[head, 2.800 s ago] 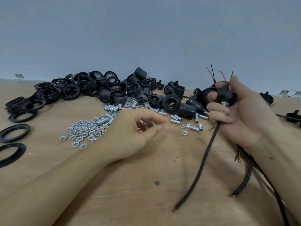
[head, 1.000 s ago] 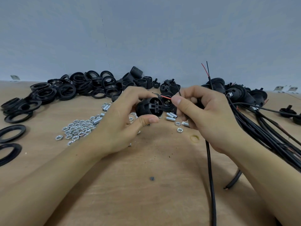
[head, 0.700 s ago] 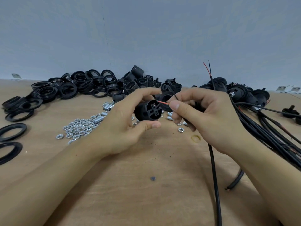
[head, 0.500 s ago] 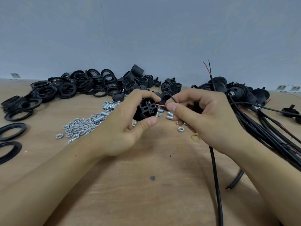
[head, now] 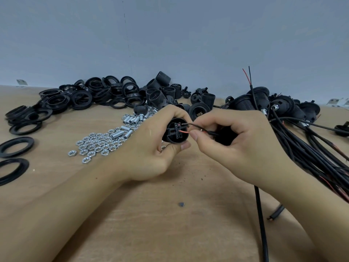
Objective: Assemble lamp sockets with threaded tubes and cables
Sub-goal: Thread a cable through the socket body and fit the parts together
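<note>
My left hand (head: 151, 148) grips a black lamp socket body (head: 175, 132) above the middle of the wooden table (head: 132, 214), its terminal face turned toward my right hand. My right hand (head: 236, 144) pinches a black cable (head: 261, 214) near its stripped end. The cable's red wire (head: 184, 131) and black wire (head: 192, 125) reach into the socket's terminal face. A black part sits inside my right palm, mostly hidden. The cable hangs down past my right wrist toward the table's front edge.
Loose nuts (head: 94, 144) and short threaded tubes (head: 132, 120) lie left of my hands. Black rings and socket parts (head: 105, 95) are heaped along the back wall. Finished sockets with a cable bundle (head: 302, 144) fill the right side. Two large rings (head: 15, 148) lie far left.
My left hand picked a socket body off the table and raised it. My right hand brought the cable's end across, and the red and black wires now touch the socket's terminal face.
</note>
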